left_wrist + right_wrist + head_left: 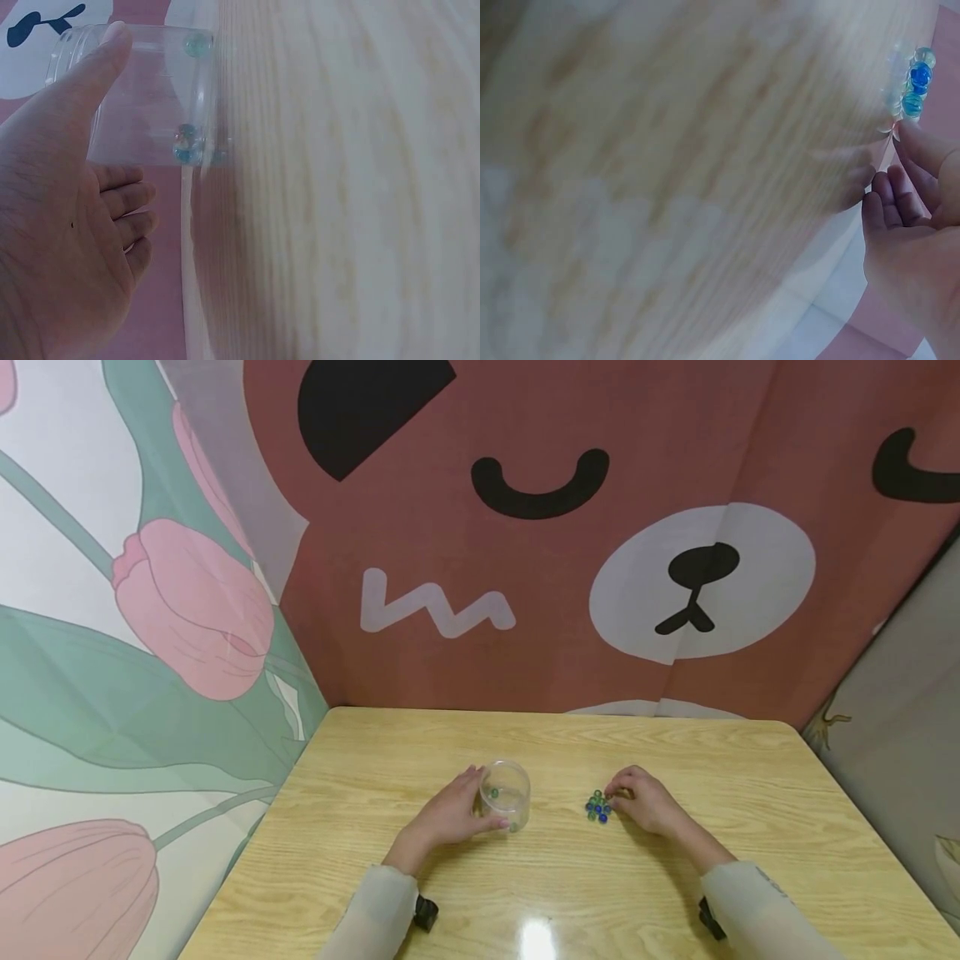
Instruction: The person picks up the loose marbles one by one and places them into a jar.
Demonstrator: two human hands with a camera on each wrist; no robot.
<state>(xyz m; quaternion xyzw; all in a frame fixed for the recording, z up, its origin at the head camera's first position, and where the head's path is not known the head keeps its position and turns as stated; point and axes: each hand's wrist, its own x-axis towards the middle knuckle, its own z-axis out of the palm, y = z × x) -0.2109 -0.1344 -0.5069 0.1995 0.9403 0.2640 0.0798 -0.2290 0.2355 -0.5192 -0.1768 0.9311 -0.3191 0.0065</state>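
My left hand [453, 810] holds a clear plastic jar [517, 802] that stands upright on the table, thumb on the near side and fingers round the far left side. A few glass marbles [197, 45] lie at the jar's bottom, seen through its wall in the left wrist view. To the right of the jar, a tight cluster of blue and green marbles [597, 807] rests on the wood. My right hand [647, 802] has thumb and index fingertips at the cluster's right edge, other fingers curled. I cannot tell whether a marble is pinched there.
The light wooden table [360, 752] reaches back to a brown cloth backdrop [420, 668] with a bear face. A tulip-print cloth [195, 610] hangs on the left. Black straps [425, 912] sit at both wrists.
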